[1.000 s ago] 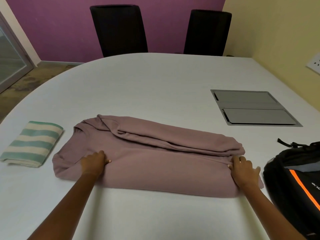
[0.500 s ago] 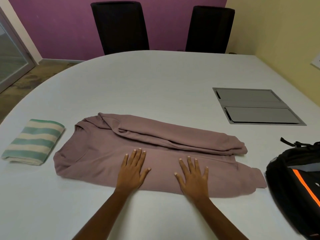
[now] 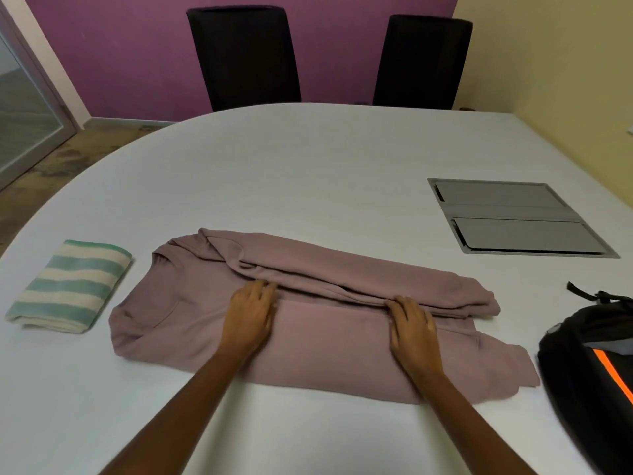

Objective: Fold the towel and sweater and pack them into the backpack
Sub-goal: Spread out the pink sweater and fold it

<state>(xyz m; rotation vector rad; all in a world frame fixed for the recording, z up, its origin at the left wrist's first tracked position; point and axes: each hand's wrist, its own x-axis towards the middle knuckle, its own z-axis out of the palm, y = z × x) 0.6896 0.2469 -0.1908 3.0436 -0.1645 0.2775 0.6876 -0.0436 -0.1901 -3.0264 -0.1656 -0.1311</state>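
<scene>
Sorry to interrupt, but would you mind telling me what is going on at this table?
A person is folding a mauve sweater spread on the white table. The left hand and right hand both lie on it, fingertips at the edge of the layer already folded over; whether they have a grip on that edge is unclear. A green-striped towel lies folded to the left. The black backpack sits to the right, with neither item in it yet.

Left hand [image 3: 251, 313], right hand [image 3: 412, 325] palm-down, fingers [image 3: 262, 291] forward, arms outstretched.
</scene>
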